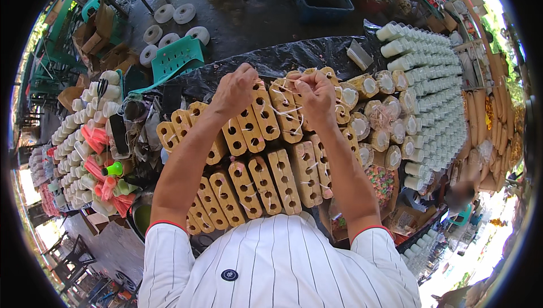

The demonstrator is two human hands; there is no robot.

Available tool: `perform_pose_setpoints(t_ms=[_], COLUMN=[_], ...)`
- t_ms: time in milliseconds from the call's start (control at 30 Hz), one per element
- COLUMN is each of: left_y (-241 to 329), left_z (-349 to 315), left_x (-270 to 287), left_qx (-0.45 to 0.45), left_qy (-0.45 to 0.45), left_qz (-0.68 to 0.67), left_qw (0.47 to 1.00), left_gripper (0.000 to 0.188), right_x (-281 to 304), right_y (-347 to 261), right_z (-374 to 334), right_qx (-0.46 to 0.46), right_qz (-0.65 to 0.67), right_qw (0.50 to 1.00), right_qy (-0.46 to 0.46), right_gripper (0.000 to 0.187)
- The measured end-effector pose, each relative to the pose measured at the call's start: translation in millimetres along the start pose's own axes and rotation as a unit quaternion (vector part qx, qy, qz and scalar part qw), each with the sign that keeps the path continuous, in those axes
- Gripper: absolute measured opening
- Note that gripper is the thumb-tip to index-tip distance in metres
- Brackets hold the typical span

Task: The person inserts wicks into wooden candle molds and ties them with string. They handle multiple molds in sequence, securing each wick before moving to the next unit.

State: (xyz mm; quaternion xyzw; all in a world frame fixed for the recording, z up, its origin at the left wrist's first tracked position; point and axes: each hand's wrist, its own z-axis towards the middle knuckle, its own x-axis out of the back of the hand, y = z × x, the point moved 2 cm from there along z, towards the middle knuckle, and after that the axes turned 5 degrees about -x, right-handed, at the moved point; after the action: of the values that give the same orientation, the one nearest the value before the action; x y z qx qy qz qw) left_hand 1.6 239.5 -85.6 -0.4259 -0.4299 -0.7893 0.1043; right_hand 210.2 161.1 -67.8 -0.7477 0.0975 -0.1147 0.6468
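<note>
Two rows of tan perforated blocks (289, 182), dial centre. Translucent white cups (432, 90) ranked at 2–3 o'clock. Green plastic chair (177, 59) at 10. Left hand (234, 90) at 11, over far row: fingers curled closed; cannot tell whether on anything. Right hand (317, 94), 1–2 o'clock: thumb and forefinger pinched on thin white string (288, 80).

Bears, on black plastic sheeting (317, 53) — rows of holed tan blocks (285, 186), a pale rectangular block (359, 55), white-ended tan cylinders (361, 85).

Legible lettering or numbers — none.
</note>
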Motion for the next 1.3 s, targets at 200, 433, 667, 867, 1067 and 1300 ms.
perform_pose_setpoints(t_ms=[200,433,667,867,1067,1300], left_y=[5,-1,-1,-15,-18,-12], left_z=[1,-4,0,5,1,4], left_x=[11,12,20,22,22,23], left_qx=[0.013,-0.056,-0.014,0.031,0.028,0.056], left_qy=[-0.053,-0.058,-0.101,-0.078,-0.078,-0.116], left_qz=[0.006,0.053,0.095,-0.003,-0.029,-0.013], left_qw=[0.998,0.995,0.990,0.996,0.996,0.992], left_gripper=[0.017,0.024,0.016,0.021,0.023,0.022], right_x=[-14,-35,-35,-44,-54,-58], right_y=[4,-1,-21,-21,-16,-14], right_z=[11,11,18,22,22,24], right_qx=[-0.038,0.146,0.060,0.082,0.068,0.076], right_qz=[-0.007,-0.302,-0.308,-0.428,-0.462,-0.450], right_qw=[0.997,0.939,0.941,0.886,0.869,0.874], right_qy=[-0.059,-0.072,-0.127,-0.158,-0.165,-0.167], right_gripper=[0.015,0.013,0.017,0.023,0.025,0.022])
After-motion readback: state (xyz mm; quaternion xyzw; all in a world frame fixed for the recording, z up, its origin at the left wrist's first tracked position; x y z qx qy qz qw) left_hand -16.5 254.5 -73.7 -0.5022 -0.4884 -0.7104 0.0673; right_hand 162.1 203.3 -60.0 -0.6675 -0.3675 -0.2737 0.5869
